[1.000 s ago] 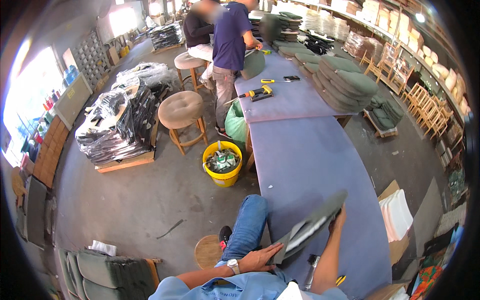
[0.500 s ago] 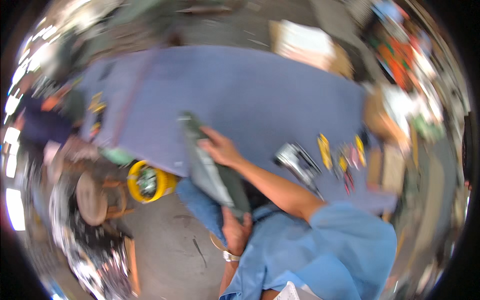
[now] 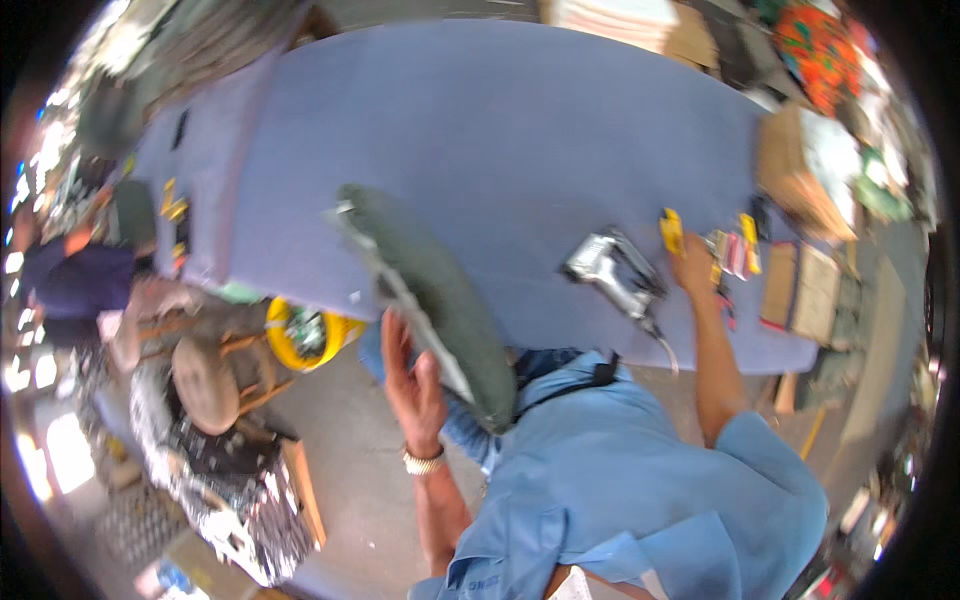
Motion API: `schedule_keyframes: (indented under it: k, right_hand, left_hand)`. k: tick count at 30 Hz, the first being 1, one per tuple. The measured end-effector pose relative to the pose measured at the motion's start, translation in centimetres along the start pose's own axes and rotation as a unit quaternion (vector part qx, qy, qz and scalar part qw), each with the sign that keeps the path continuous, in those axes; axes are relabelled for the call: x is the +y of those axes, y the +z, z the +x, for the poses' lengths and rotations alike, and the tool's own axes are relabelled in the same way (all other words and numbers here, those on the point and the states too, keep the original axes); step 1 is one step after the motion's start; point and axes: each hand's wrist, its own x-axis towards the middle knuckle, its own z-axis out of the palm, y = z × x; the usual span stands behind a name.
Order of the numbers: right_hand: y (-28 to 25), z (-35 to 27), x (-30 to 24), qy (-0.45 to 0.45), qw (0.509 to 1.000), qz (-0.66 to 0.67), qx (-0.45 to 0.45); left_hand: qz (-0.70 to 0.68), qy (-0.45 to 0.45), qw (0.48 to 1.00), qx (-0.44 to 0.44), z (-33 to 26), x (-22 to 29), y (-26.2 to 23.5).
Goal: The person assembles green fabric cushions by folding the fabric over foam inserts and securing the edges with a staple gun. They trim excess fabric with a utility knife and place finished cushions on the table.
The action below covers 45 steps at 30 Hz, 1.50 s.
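A dark green padded cushion piece with a pale underside rests slanted across the table's near edge and my lap. My left hand is against its pale lower side, fingers stretched out and thumb apart. On the table's right, my right hand has its fingers closed over the lower part of a yellow tool, perhaps a utility knife; its exact kind is hard to make out. A silver staple gun with a hose lies to the left of that hand. Small hand tools with pink, red and yellow handles lie just right of it.
The blue-covered table spreads in front of me. Below its left edge stands a yellow bucket with small pieces inside, near a round stool. Cardboard boxes are at the right. Another person sits at far left.
My right hand has left the green cushion piece and reached right to the yellow tool. My left hand has shifted from the piece's lower end farther up along its pale side.
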Motion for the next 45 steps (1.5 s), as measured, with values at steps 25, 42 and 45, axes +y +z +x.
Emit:
schedule_keyframes:
  k: [25,42,45]
  right_hand:
    - [-3.0,-6.2,-31.7,-0.129,0.548,0.738,-0.372]
    - [-5.8,-4.1,-39.1,-0.253,0.611,0.711,-0.240]
    - [-3.9,-3.4,-40.3,-0.265,0.611,0.706,-0.239]
  left_hand:
    - [0.279,-0.027,0.917,0.282,15.7,-6.4,-3.4]
    - [0.250,-0.050,0.937,0.240,20.8,-2.5,3.6]
    - [0.138,-0.072,0.961,0.230,21.1,-2.9,4.6]
